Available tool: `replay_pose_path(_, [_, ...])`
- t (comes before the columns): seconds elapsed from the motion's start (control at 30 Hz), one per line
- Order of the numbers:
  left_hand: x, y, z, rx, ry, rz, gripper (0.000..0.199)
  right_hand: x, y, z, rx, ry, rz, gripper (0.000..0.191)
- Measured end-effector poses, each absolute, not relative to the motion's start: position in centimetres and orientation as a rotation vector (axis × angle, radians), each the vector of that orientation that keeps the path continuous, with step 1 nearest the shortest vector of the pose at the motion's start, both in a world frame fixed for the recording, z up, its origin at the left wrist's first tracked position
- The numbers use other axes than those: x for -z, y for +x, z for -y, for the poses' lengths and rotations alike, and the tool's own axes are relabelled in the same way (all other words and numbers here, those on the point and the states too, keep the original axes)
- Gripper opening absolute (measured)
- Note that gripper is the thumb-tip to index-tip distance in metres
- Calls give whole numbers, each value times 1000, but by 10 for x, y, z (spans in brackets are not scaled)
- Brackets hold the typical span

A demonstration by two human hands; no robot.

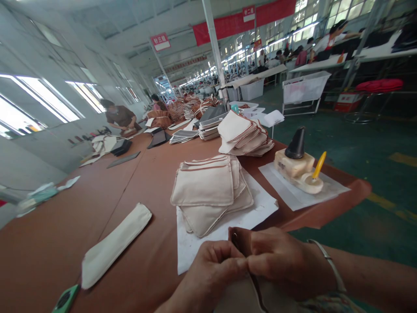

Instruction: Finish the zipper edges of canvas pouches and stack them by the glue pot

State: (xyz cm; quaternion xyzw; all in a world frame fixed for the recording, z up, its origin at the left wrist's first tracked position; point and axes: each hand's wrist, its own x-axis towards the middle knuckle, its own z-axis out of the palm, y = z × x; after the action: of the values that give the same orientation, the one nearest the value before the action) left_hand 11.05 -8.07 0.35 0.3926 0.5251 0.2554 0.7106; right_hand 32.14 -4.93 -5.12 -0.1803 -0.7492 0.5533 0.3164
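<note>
My left hand (pixel 208 274) and my right hand (pixel 273 256) meet at the bottom of the view, pinching the dark-trimmed edge of a cream canvas piece (pixel 241 298) between their fingers. Most of that piece lies hidden below the frame. Just ahead of my hands, a stack of cream canvas pouches with tan edging (pixel 203 184) rests on a white paper sheet (pixel 224 230). A long, narrow canvas strip (pixel 114 243) lies to the left on the brown table (pixel 58 243). A thin bangle (pixel 329 265) circles my right wrist.
A black cone on a cream block (pixel 295 163), with a yellow-handled tool (pixel 319 165), stands on paper at the right. Further stacks of canvas pieces (pixel 243 134) and dark panels (pixel 211 121) line the table. A co-worker (pixel 122 117) works at the far left; the table's right edge drops to a green floor.
</note>
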Motion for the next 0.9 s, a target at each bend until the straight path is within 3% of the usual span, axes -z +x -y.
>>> replay_pose_path(0.2, [-6, 110, 81, -524, 1198, -1159, 29, 53, 325, 56, -899, -278, 2267, 21])
replay_pose_path(0.37, [-11, 108, 85, -552, 1428, -1265, 22, 34, 324, 62, -1420, -645, 1790, 30])
replay_pose_path(0.53, [-9, 106, 86, -542, 1544, -1262, 24, 22, 317, 52, -1652, -568, 1779, 41])
replay_pose_path(0.7, [-15, 107, 88, -584, 1608, -1220, 27, 19, 314, 47, -1762, -572, 1780, 29])
replay_pose_path(0.9, [-23, 108, 93, -614, 1553, -1193, 31, 27, 318, 49, -1597, -328, 1839, 12])
